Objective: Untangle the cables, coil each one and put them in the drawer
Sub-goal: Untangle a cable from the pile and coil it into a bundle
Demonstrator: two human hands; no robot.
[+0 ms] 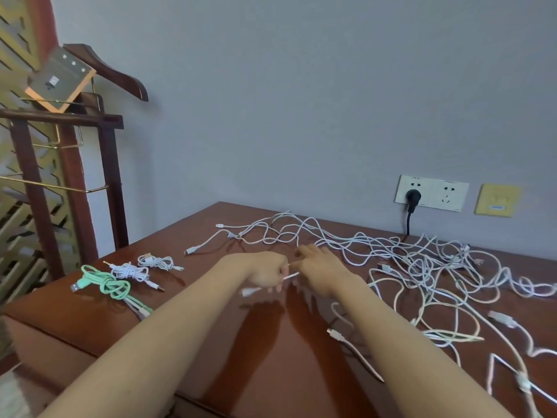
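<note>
The left hand (266,274) grips a white cable (291,276) in a fist. The right hand (321,273) pinches the same cable just beside it. The tangle (422,260) lies on the table (271,357) at the right, and three coiled cables (129,271) lie at the left.

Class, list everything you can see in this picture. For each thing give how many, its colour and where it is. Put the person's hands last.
table: one, reddish-brown wood, under the cables
loose cables: tangled, count unclear, white, table's middle and right
green coiled cable: one, green, table's left
white coiled cables: two, white, beside the green one
wall socket: one double panel, white, wall behind table
plug: one, black, in the socket's left half
wall plate: one, yellow, right of the socket
clothes stand: one, dark wood, left of table
box: one, tan, tilted on the stand
left hand: grips the held cable, white
right hand: at the same cable, grip blurred
</note>
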